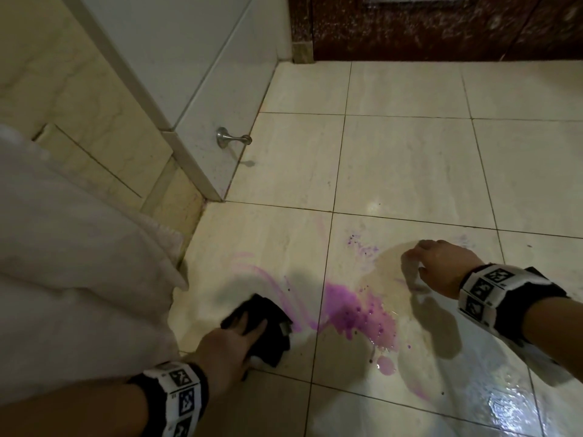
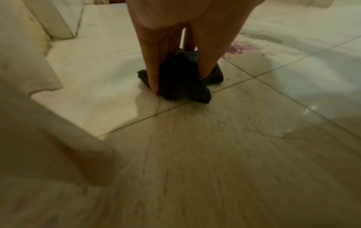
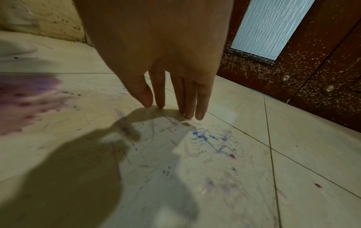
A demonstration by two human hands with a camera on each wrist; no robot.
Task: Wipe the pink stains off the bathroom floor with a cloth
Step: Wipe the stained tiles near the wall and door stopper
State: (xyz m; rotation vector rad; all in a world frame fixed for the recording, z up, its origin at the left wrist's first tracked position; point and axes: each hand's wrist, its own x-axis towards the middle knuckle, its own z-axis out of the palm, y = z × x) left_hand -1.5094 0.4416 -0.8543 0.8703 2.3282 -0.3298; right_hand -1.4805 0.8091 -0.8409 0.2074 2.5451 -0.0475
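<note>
Pink-purple liquid forms the main stain [image 1: 359,305] on the pale tiled floor [image 1: 410,159], lower centre of the head view, with thin pink arcs [image 1: 268,282] sweeping from it toward the lower left and a small separate drop [image 1: 385,364] just below it. A dark cloth [image 1: 268,326] lies bunched on the floor at the left end of those arcs, just beside the main stain. The left hand [image 1: 227,351] presses on the cloth; in the left wrist view its fingers [image 2: 150,64] run nearly straight down over the fabric [image 2: 181,81], slightly spread. The right hand [image 1: 441,266], right of centre, holds nothing: fingers [image 3: 187,95] straight, close together, tips at the floor or just above it; contact cannot be told. Blue scribbled marks [image 3: 207,138] sit on the tile near those fingertips. Upper left: a metal door stop [image 1: 232,138] on the white wall. Top: a dark brown door [image 1: 441,26]. Pale fabric [image 1: 79,263] fills the left edge.
</note>
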